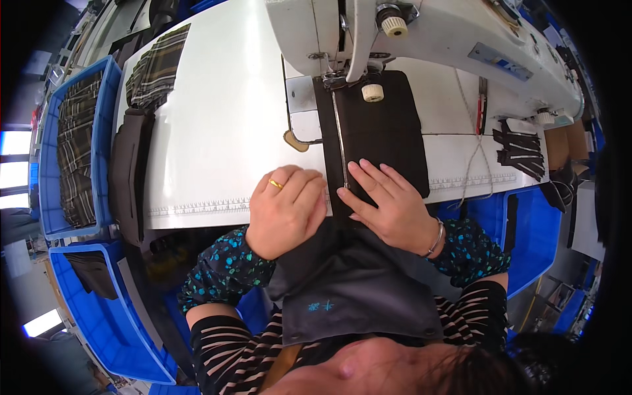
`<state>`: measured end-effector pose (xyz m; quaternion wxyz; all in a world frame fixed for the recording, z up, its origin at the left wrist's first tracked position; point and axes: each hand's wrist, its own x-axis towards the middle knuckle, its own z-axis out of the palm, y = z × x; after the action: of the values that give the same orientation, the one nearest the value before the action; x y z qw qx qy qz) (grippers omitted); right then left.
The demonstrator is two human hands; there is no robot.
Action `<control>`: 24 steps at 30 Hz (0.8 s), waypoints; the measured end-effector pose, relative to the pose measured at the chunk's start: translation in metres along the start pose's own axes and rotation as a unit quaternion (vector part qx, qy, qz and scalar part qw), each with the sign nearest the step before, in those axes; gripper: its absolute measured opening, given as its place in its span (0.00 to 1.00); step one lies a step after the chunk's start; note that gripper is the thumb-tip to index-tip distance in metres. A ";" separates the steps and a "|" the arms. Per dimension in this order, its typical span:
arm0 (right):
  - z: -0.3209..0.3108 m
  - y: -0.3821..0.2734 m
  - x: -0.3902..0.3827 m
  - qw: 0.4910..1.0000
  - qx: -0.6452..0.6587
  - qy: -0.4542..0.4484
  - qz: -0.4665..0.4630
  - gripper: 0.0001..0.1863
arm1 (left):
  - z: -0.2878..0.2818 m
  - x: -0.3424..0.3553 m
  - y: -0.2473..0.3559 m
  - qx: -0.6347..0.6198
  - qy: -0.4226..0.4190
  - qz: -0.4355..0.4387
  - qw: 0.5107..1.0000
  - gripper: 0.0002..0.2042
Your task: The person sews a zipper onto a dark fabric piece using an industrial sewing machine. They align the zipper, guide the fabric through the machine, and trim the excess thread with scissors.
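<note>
Hair [471, 370] nearest, both hands [288, 207] [395, 216] palm-down

Bright light across the bench [217, 131], glaring white at ten o'clock! Blown-out panes [14, 170] blaze at nine; the black cloth [388, 125] at one o'clock swallows detail. Crisp middle, but fisheye curves bend straight edges towards a soft, black-vignetted rim.
</note>
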<state>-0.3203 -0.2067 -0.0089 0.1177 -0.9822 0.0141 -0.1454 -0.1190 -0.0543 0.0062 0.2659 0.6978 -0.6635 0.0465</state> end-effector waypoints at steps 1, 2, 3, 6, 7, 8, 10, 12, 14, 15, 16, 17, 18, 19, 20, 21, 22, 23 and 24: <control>0.001 0.000 0.000 1.000 -0.002 0.000 -0.002 0.27 | 0.001 0.007 -0.001 0.020 -0.006 0.002 1.000 0.19; 0.001 0.000 0.000 1.000 -0.003 0.000 -0.004 0.26 | 0.004 0.017 -0.002 0.039 -0.011 0.005 0.999 0.21; -0.001 0.001 0.001 1.000 0.001 -0.002 -0.011 0.26 | 0.004 0.026 -0.003 0.060 -0.017 0.006 0.998 0.23; -0.009 0.008 0.003 0.999 0.022 -0.017 -0.037 0.28 | 0.008 0.032 -0.015 0.064 -0.100 0.017 0.993 0.34; -0.011 0.017 0.002 0.998 0.034 -0.026 -0.049 0.29 | 0.008 0.034 -0.017 0.062 -0.119 0.021 0.991 0.35; -0.013 0.025 0.004 0.997 0.045 -0.036 -0.061 0.30 | 0.008 0.035 -0.017 0.061 -0.125 0.018 0.990 0.36; -0.025 0.031 0.025 1.000 0.009 -0.013 0.001 0.35 | 0.005 0.036 -0.015 0.063 -0.141 0.008 0.988 0.39; -0.025 0.037 0.036 0.998 -0.030 -0.028 0.042 0.42 | 0.002 0.038 -0.014 0.078 -0.144 0.010 0.986 0.39; -0.017 0.038 0.038 0.997 -0.051 -0.038 0.041 0.44 | 0.002 0.041 -0.016 0.087 -0.139 0.018 0.986 0.39; -0.015 0.037 0.039 0.996 -0.060 -0.045 0.041 0.45 | 0.003 0.042 -0.019 0.090 -0.133 0.021 0.987 0.38; -0.015 0.040 0.042 0.996 -0.062 -0.049 0.037 0.47 | 0.003 0.043 -0.021 0.093 -0.128 0.025 0.987 0.38; -0.015 0.042 0.045 0.996 -0.063 -0.049 0.036 0.47 | 0.003 0.046 -0.024 0.092 -0.126 0.024 0.988 0.38; -0.014 0.045 0.048 0.996 -0.064 -0.048 0.035 0.47 | 0.004 0.049 -0.027 0.091 -0.125 0.023 0.988 0.38; -0.013 0.047 0.051 0.996 -0.064 -0.047 0.035 0.47 | 0.005 0.052 -0.030 0.089 -0.123 0.023 0.988 0.38; -0.012 0.051 0.053 0.996 -0.065 -0.045 0.034 0.47 | 0.007 0.054 -0.033 0.087 -0.118 0.023 0.989 0.37; -0.012 0.054 0.056 0.997 -0.064 -0.042 0.034 0.47 | 0.008 0.057 -0.036 0.087 -0.115 0.023 0.989 0.37; -0.011 0.057 0.059 0.997 -0.063 -0.039 0.034 0.47 | 0.009 0.060 -0.040 0.087 -0.113 0.022 0.990 0.37; -0.010 0.060 0.061 0.996 -0.066 -0.039 0.034 0.47 | 0.010 0.063 -0.044 0.087 -0.110 0.022 0.990 0.37; -0.010 0.062 0.064 0.996 -0.069 -0.040 0.035 0.47 | 0.012 0.065 -0.048 0.091 -0.102 0.026 0.990 0.36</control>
<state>-0.2614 -0.2732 0.0035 0.0551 -0.9919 0.0540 -0.1008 -0.0693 -0.1194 0.0083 0.1310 0.7023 -0.6984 0.0419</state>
